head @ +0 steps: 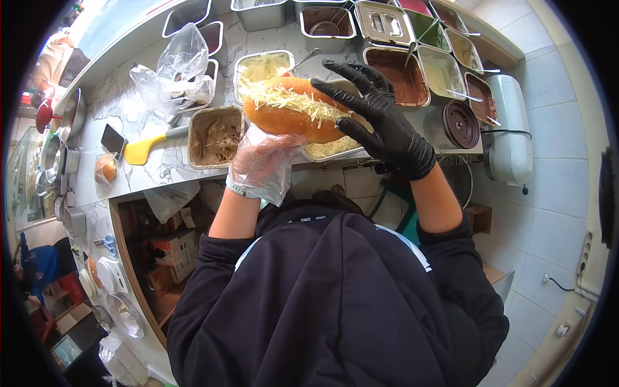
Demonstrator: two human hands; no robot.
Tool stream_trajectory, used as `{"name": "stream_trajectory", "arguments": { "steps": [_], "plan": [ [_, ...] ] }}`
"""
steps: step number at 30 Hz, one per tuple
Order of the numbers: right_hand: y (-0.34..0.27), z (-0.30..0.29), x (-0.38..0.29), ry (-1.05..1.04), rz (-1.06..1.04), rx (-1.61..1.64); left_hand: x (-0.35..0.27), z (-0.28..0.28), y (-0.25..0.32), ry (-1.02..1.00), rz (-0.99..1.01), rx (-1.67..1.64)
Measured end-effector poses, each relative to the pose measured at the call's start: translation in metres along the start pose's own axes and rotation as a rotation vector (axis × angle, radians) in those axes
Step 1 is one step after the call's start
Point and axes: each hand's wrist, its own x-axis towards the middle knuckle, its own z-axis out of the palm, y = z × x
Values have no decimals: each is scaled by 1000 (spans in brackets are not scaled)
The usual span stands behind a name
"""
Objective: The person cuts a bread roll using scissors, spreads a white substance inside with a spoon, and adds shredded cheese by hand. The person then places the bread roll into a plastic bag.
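Note:
My left hand (263,157), in a clear plastic glove, holds a long split bread roll (295,121) from below. Shredded cheese (290,103) fills the slit along the roll's top. At the roll's right end is my right hand (377,116) in a black glove, its fingers spread; whether the fingertips touch the bread I cannot tell. Beneath the roll, partly hidden, a metal pan of shredded cheese (333,147) sits at the counter's edge. Behind the roll stands another pan with a pale yellow filling (266,65). A pan of brown spread (216,138) is just left of my left hand.
Crumpled plastic bags (179,72), a yellow spatula (145,150), a phone (113,140) and a wrapped bun (105,168) lie on the marble-patterned counter (159,176). To the right are a pan of chocolate-coloured spread (399,75), a lidded canister (459,125) and a pale appliance (512,130).

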Motion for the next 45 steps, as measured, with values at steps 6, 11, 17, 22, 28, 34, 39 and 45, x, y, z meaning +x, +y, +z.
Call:
{"name": "stream_trajectory", "arguments": {
  "steps": [6,11,17,22,28,34,39,45],
  "plan": [
    [-11,-7,-1,17,2,-56,-1,-6,-1,75,-10,38],
    [-16,1,-9,-56,-5,-289,2,-11,-3,102,-14,55],
    [-5,-5,-13,42,34,2,3,6,0,47,88,-6],
    [11,6,-5,317,128,239,6,0,12,107,173,121],
    [39,54,3,-174,218,96,3,-7,32,179,312,195],
    [40,98,25,-387,293,-257,3,-7,26,148,247,219],
    [61,96,24,-367,304,-154,2,3,22,117,311,118],
    [60,30,10,-215,515,555,-7,-10,22,115,326,215]
  ]
}}
